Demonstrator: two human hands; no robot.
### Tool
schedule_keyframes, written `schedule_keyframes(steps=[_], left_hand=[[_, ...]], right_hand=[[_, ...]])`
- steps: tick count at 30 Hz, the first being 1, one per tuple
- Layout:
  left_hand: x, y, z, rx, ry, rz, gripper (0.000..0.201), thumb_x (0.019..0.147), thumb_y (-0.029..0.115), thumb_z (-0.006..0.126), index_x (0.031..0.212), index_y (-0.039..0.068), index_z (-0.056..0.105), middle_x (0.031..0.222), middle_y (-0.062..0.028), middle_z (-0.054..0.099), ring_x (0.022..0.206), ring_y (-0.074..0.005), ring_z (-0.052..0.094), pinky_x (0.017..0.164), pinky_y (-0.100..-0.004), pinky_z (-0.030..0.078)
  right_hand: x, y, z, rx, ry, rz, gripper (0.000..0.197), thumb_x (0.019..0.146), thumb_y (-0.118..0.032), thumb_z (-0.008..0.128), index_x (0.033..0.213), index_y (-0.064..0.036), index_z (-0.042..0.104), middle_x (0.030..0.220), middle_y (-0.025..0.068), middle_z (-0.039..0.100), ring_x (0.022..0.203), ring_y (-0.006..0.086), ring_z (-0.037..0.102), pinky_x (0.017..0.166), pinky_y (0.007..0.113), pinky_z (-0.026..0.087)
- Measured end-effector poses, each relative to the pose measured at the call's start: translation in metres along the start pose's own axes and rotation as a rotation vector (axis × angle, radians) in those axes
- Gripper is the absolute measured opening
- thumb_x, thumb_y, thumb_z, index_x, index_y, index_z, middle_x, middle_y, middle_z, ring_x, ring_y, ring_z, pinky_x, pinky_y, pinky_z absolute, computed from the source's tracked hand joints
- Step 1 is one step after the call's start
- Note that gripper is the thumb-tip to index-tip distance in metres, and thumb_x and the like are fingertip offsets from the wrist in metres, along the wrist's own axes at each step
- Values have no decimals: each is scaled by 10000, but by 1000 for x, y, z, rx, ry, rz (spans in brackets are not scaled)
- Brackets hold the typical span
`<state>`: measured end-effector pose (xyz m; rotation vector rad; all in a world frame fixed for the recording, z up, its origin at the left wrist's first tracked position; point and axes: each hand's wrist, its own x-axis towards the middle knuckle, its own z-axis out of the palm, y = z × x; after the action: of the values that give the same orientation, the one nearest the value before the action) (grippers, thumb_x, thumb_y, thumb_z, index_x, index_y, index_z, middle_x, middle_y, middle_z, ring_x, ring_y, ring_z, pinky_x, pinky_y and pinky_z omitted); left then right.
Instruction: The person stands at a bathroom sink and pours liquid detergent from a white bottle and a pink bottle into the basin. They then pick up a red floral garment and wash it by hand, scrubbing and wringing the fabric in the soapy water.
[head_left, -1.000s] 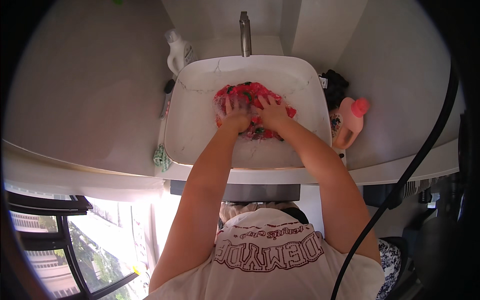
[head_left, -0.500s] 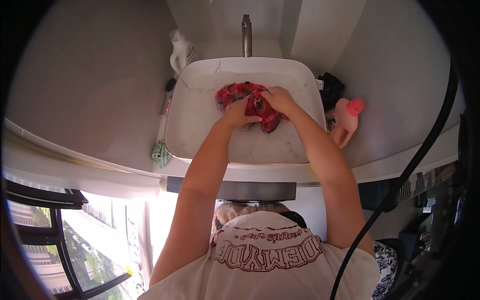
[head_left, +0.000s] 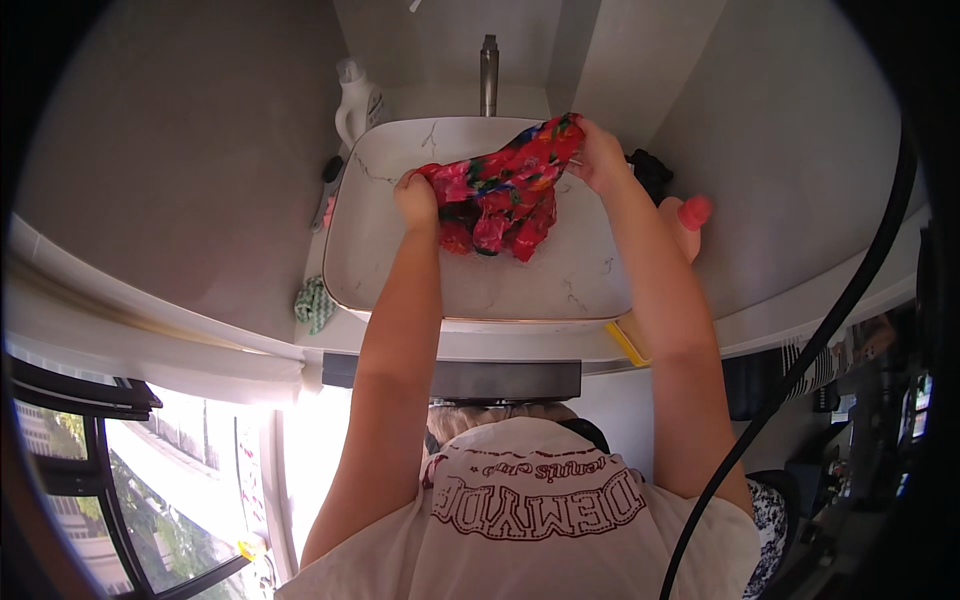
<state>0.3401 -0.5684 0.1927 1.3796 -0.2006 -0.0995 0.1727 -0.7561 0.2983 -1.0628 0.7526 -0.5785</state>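
A wet red floral cloth (head_left: 500,190), patterned with pink, green and blue, is stretched between my hands over the white marbled sink (head_left: 385,270). My left hand (head_left: 416,200) grips its left end, fingers closed on it. Higher up, near the sink's far right rim, my right hand (head_left: 597,158) pinches the other end. The cloth's lower folds hang down into the water in the basin. Whether it is a garment or another kind of piece I cannot tell.
A metal faucet (head_left: 489,75) stands behind the sink. A white jug (head_left: 355,105) is at the back left, with a green-white cloth (head_left: 314,305) nearer. On the right are a black bundle (head_left: 650,175), a pink-capped bottle (head_left: 690,215) and a yellow-edged object (head_left: 628,342).
My hands have moved apart, the left one leftward, the right one up and to the right. The bunched cloth has been lifted and spread between them.
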Motion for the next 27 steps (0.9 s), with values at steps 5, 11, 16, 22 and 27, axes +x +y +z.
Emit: schedule_keyframes(steps=[5,11,16,22,27], left_hand=[[21,-18,-13,-164,122,-88,305,741,52,399,902,-61,633,817,-111,632,692,-180,554,657,-283,454],[-2,1,-4,392,20,423,306,783,37,468,1069,-19,559,1019,-179,615,907,-297,582,816,-363,455],[-37,-18,16,901,-511,556,554,877,310,498,1368,93,360,1401,-201,359,1303,-368,326,1079,-472,225],[-44,-30,20,1469,-923,349,794,804,566,521,1435,157,265,1513,-140,144,1401,-337,75,1108,-518,32],[-46,-14,21,1413,-878,252,844,753,572,596,1379,70,336,1473,-125,264,1386,-281,159,1116,-490,59]], right_hand=[[25,62,-35,-267,82,152,328,886,-326,497,1058,-53,550,977,86,594,841,234,570,787,380,484],[35,90,-63,-1253,137,-390,471,838,-269,515,1265,-80,457,1295,209,458,1151,372,478,956,507,380],[30,107,-29,-1534,-102,-704,444,886,-290,475,1298,-130,439,1478,162,232,1333,344,286,1024,545,298],[25,142,-27,-1648,-390,-410,445,927,-396,393,1265,-114,457,1471,147,248,1321,326,307,994,519,344],[15,125,-8,-1684,-329,-353,408,916,-410,418,1152,-98,538,1274,146,477,1114,310,511,869,470,437]])
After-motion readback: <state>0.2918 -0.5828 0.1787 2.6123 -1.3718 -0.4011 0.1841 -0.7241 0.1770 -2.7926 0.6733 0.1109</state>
